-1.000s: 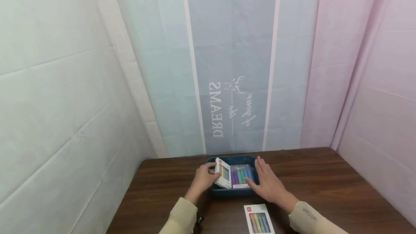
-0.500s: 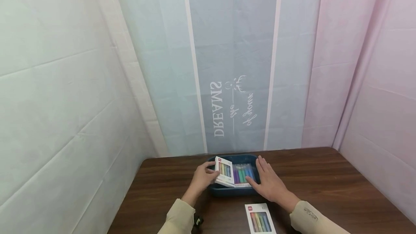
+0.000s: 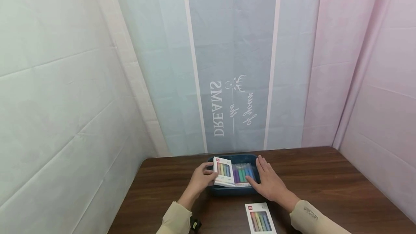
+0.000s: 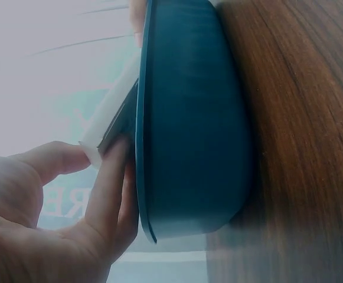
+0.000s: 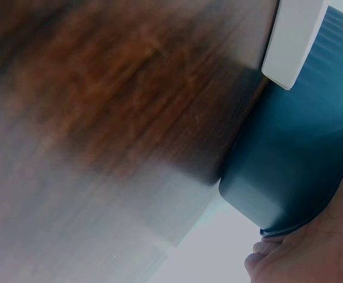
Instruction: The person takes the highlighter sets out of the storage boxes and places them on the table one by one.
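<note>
My left hand pinches the left edge of a white windowed box of coloured pens between thumb and fingers. The box leans inside a dark blue tray, tilted over its left part. In the left wrist view the thumb lies on the outer face of the pen box, and the fingers reach behind it, inside the tray rim. Next to it in the tray lies a pack of purple, green and blue pens. My right hand rests on the tray's right rim, fingers straight, thumb over the pack's edge.
A second white box of coloured pens lies flat on the brown wooden table, in front of the tray. Behind the table hangs a printed cloth. A dark band is on the left wrist.
The held pen box has turned from a steep tilt to a flatter one, its window now facing up more. The right hand stays on the tray rim.
</note>
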`<state>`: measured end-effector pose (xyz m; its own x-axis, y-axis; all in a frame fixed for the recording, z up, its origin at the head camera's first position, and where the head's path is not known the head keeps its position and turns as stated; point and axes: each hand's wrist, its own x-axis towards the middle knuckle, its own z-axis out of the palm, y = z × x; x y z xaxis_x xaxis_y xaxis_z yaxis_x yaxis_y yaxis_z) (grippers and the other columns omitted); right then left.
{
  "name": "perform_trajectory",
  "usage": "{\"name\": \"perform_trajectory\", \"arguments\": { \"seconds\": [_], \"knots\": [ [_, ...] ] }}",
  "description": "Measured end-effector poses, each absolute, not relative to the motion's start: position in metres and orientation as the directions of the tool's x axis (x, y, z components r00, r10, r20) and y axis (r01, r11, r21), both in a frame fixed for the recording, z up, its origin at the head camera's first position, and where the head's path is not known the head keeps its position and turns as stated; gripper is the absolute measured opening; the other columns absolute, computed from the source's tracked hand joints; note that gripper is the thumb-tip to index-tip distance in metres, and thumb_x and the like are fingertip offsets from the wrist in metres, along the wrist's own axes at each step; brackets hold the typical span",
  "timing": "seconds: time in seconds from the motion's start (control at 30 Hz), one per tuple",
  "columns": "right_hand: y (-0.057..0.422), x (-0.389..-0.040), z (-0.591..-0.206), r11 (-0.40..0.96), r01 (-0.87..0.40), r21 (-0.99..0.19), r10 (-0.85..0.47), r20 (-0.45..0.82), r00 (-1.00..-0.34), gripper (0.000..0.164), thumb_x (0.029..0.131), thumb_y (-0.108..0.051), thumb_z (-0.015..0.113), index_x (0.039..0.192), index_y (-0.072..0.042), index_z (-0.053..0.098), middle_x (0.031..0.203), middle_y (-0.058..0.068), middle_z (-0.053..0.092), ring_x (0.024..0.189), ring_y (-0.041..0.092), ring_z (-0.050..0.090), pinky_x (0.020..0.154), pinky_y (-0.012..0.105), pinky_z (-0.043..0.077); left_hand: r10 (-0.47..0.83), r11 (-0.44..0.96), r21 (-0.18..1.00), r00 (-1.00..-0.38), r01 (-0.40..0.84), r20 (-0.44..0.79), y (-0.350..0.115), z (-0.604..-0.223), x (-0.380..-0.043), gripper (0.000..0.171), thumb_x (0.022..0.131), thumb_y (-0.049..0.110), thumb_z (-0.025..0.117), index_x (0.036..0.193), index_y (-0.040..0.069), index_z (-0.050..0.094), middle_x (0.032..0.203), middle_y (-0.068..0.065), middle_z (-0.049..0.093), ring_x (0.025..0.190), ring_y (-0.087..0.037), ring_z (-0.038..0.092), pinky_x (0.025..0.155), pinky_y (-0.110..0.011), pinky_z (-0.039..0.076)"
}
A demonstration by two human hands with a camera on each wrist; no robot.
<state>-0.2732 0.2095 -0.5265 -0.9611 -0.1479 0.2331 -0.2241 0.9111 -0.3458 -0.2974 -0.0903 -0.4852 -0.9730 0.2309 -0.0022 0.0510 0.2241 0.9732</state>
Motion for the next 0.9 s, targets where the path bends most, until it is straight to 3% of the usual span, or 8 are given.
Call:
{"name": "perform_trajectory", "arguments": {
  "seconds": [0.9],
  "knots": [
    [0.210,-0.275,-0.525,0.909,-0.221,-0.354,-0.139,0.243,-0.960,0.099,0.104,-0.060,0.062,0.161,0.014,0.029,0.172,0.032,0.022,0.159,0.049,0.024,0.128,0.063,0.023,0.218,0.157,0.988,-0.975,0.004,-0.030,-0.106,-0.484,-0.289,0.063,0.101,0.012,0.077,0.156,0.003,0.048,0.123,-0.019,0.071,0.100,-0.027,0.075,0.088,-0.044,0.065]
  ]
}}
